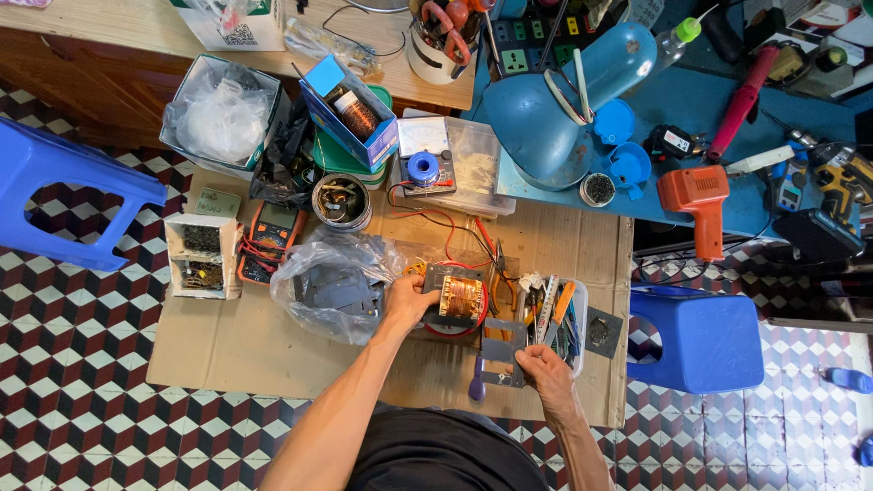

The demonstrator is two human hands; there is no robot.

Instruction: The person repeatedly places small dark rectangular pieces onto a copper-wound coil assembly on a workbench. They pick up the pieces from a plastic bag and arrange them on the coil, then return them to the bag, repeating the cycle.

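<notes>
Looking straight down, the work sits on a flattened sheet of brown cardboard [273, 350] spread over a floor of red, black and white cube-pattern tiles [82, 400]. Left hand [406, 301] is closed around the side of a transformer core with copper winding [462, 300], which rests on the cardboard just right of centre. Right hand [544, 371] pinches the edge of a grey metal lamination plate [501, 356], held just below the core and not touching it. Beside the right hand stands a white tray of hand tools [556, 314], screwdrivers and pliers packed together. To the left of the core, a clear plastic bag of grey plates [338, 284] lies slumped, and past it an orange multimeter [271, 236] with red leads, then a small white box [202, 256]. A blue plastic stool [705, 338] stands at the cardboard's right edge, another blue stool [64, 195] off at the far left. Up top, a wooden bench [118, 36] meets a blue-topped table [727, 109] crowded with a blue desk lamp [564, 100], an orange soldering gun [700, 205] and a drill [841, 177].
</notes>
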